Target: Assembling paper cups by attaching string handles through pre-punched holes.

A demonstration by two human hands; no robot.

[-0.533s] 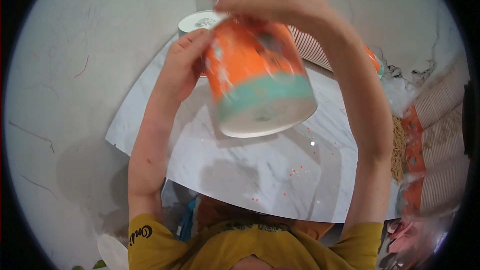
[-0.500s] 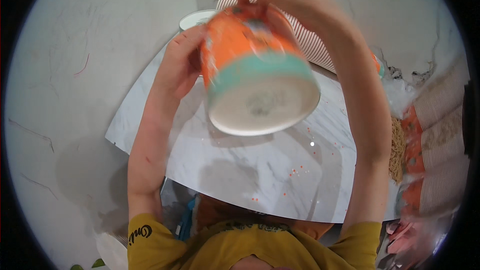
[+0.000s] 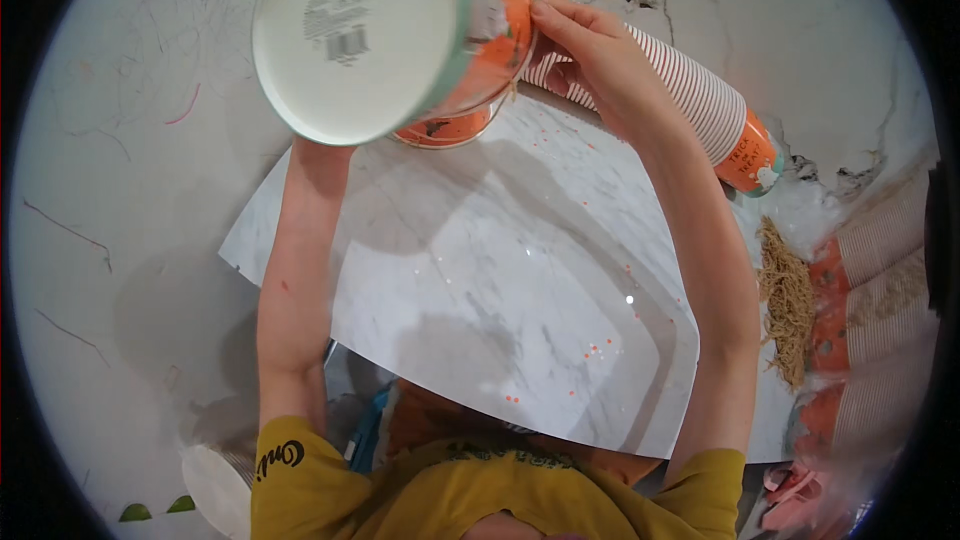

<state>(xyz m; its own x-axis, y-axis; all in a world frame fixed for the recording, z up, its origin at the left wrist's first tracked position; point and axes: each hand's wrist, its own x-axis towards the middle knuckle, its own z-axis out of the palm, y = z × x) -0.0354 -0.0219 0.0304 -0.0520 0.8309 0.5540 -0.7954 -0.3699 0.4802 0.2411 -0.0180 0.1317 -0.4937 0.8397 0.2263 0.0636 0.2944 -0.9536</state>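
Note:
I hold a large paper bucket, orange with a teal band, raised close to the camera, its white round bottom facing me. My left forearm runs up under it; the left hand itself is hidden behind the bucket. My right hand grips the bucket's rim on the right side, fingers pinched on the edge. Just below the bucket, a second orange cup stands on the marble-patterned sheet.
A long stack of red-striped paper cups lies on its side behind my right hand. Tan straw-like filler and several orange striped cups sit at the right. Small orange flecks dot the sheet. A white cup is at lower left.
The bucket has swung up and to the left, tipping until its bottom faces the camera. My left hand slipped out of sight behind it; my right hand moved onto the rim.

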